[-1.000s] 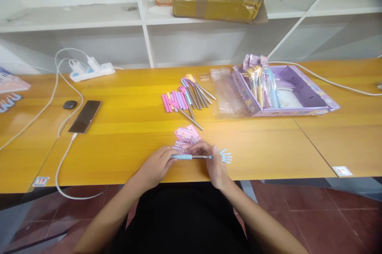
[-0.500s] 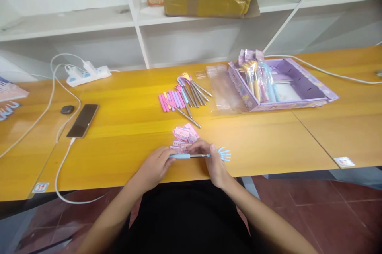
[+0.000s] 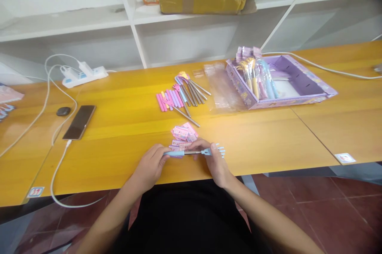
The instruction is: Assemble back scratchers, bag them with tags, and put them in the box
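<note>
- White shelving (image 3: 136,41) backs the yellow table (image 3: 119,166).
- Just in from its near edge, the left hand (image 3: 151,165) pinches the handle (image 3: 175,153) of a blue scratcher (image 3: 191,152); the right hand (image 3: 217,165) curls around its head (image 3: 205,151).
- I'd judge the step as seating handle on rod (image 3: 189,153); the next move calls for both ends in line.
</note>
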Motion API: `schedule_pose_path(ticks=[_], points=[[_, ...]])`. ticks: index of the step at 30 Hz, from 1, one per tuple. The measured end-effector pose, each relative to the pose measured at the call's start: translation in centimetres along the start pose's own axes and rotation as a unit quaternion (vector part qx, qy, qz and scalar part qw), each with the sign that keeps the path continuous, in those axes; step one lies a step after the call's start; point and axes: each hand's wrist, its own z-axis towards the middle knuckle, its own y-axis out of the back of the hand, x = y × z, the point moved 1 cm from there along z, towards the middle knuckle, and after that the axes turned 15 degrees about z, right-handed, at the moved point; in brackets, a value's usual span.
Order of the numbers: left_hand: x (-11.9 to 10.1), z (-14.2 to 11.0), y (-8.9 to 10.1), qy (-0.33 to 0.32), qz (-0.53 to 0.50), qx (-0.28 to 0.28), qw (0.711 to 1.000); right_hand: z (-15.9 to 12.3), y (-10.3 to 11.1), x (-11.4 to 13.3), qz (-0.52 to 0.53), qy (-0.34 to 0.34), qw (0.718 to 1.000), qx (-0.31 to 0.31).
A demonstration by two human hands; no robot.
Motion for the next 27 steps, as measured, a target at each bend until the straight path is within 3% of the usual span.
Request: schedule_pose_path(ticks=[15, 22, 25, 27], points=[[-0.1, 0.2, -0.2, -0.032, 0.008, -0.012, 0.999, 0.0, 0.2, -0.5, -0.006, 0.024, 0.998, -0.051], [-0.1, 0.0, -0.1, -0.073, 0.091, -0.037, 0.992, -0.3, 0.1, -0.3, -0.033, 0.0, 0.999, 0.004], [-0.1, -0.1, 0.2, -0.043, 0.108, -0.067, 0.991, -0.2, 0.4, -0.3, -0.018, 0.046, 0.999, -0.001], [0.0, -0.1, 0.6, -0.022, 0.101, -0.074, 0.992, 0.0, 1.0, 0.0, -0.05, 0.104, 0.992, -0.042]])
